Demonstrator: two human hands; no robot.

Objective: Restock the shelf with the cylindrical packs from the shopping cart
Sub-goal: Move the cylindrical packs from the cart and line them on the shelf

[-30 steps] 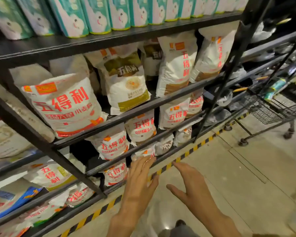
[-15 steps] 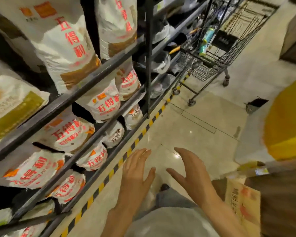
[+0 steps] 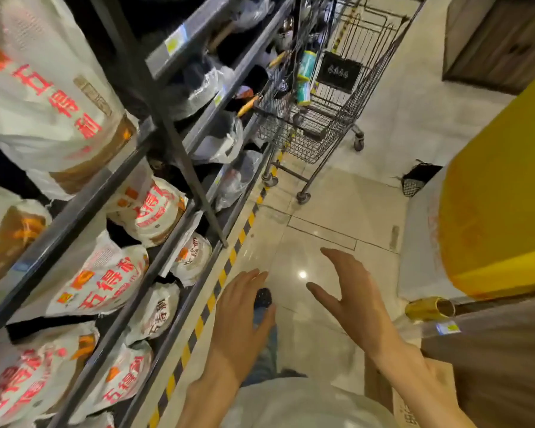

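While both hands, the left hand [image 3: 244, 316] and right hand [image 3: 352, 291], are hanging empty with fingers spread, well apart from the shopping cart [image 3: 328, 118], two teal cylindrical packs [image 3: 305, 78] are standing upright inside its basket. They are probably light, smooth-wrapped and slightly squashable; gripping around the middle should be suiting them.
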